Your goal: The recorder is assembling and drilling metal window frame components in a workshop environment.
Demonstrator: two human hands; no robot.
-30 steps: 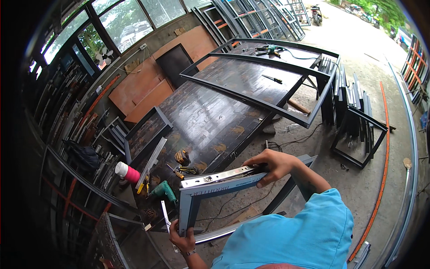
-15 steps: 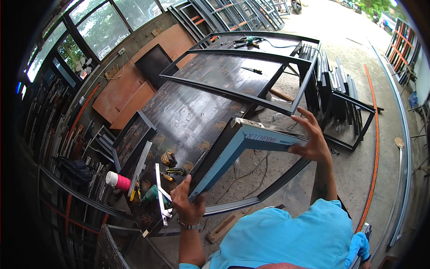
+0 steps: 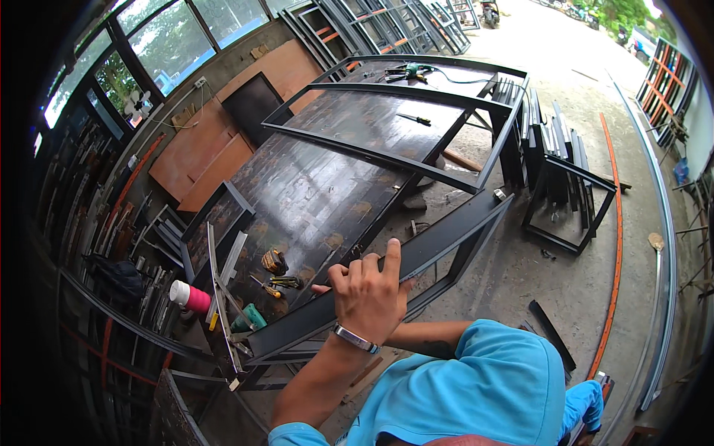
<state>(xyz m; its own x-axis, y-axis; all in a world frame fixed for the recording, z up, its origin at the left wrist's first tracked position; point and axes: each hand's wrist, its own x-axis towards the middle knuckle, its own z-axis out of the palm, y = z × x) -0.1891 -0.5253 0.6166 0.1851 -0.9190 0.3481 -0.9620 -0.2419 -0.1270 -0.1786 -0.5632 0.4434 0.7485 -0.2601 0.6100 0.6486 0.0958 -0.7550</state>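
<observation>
A black metal frame (image 3: 446, 232) slants across the near edge of the work table. My left hand (image 3: 368, 297), with a metal-banded watch at the wrist, lies over its broad upper bar. The fingers bend over the bar while the index finger points forward, and the thumb side rests along the near edge. My right forearm (image 3: 431, 338) passes behind the left wrist, and its hand is hidden there. Beside the bar's lower end are thin silver metal strips (image 3: 222, 293) and a green tool (image 3: 249, 318). A yellow-and-black tool (image 3: 274, 262) and small hand tools (image 3: 286, 282) lie just beyond the left hand.
A large black frame (image 3: 372, 154) rests on the dark table (image 3: 312, 193), with a screwdriver (image 3: 414, 119) and a green power drill (image 3: 407, 70) farther back. A pink spool (image 3: 195, 299) stands at the table's left. Profile pieces and a small frame (image 3: 565, 241) stand right.
The frame has been turned over, so its black side faces up instead of the blue film. My left hand has moved right onto the bar; my right hand has dropped out of sight behind it.
</observation>
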